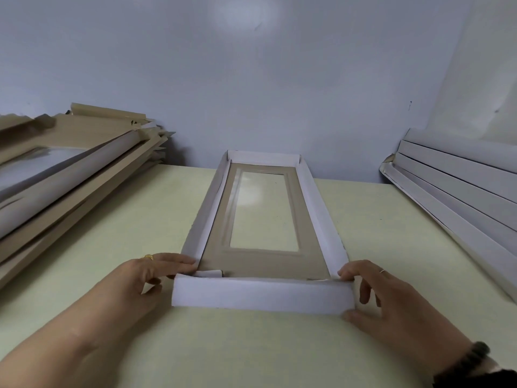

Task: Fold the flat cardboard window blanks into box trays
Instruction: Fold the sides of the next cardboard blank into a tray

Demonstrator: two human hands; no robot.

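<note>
A long cardboard window tray (261, 261) lies lengthwise on the pale table, brown inside, white outside, with a clear film window (261, 211) in its floor. Its two long walls and far wall stand up. The near end flap (260, 295) is raised and rolled inward. My left hand (145, 278) pinches the tray's near left corner, fingertips on the left wall. My right hand (377, 292) grips the near right corner, thumb under the flap and fingers over its top edge.
A tall slanted stack of flat brown blanks (64, 175) fills the left side of the table. Folded white trays (453, 191) are stacked along the right wall. A grey wall stands just behind the table's far edge (349, 180).
</note>
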